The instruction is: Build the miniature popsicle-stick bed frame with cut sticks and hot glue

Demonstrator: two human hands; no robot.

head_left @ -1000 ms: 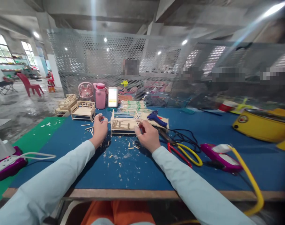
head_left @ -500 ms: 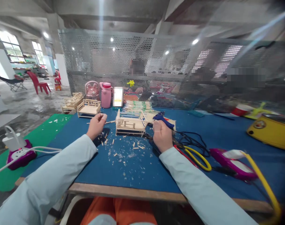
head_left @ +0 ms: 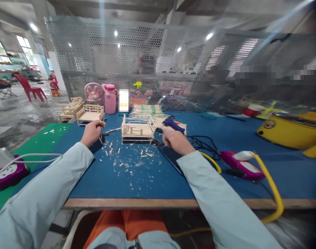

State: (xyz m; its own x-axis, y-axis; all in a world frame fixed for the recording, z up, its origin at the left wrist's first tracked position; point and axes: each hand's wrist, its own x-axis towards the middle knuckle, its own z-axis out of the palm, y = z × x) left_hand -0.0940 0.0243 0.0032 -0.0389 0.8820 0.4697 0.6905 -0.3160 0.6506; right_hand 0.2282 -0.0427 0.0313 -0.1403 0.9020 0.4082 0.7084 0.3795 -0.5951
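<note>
Left hand (head_left: 91,133) of mine, seen in the head view: fingers drawn closed at the tips, to the left of the small wooden frame (head_left: 138,130); I cannot tell whether a small piece lies between them. Thin sticks (head_left: 110,131) lie between this hand and the frame. Right hand (head_left: 176,140) of mine: fingers curled, just in front of the blue glue gun (head_left: 173,124) and to the right of the frame; I cannot tell whether it grips anything. The frame stands upright on the blue table (head_left: 137,188), between my two hands, with pale wood scraps (head_left: 144,154) scattered before it. Behind it lie bundled sticks (head_left: 147,111). To their left stand a lit phone (head_left: 123,100) and a pink bottle (head_left: 110,101); a second wooden frame (head_left: 91,114) stands beyond my left hand. At right: a purple power strip (head_left: 241,166) and a yellow pot (head_left: 290,133).
</note>
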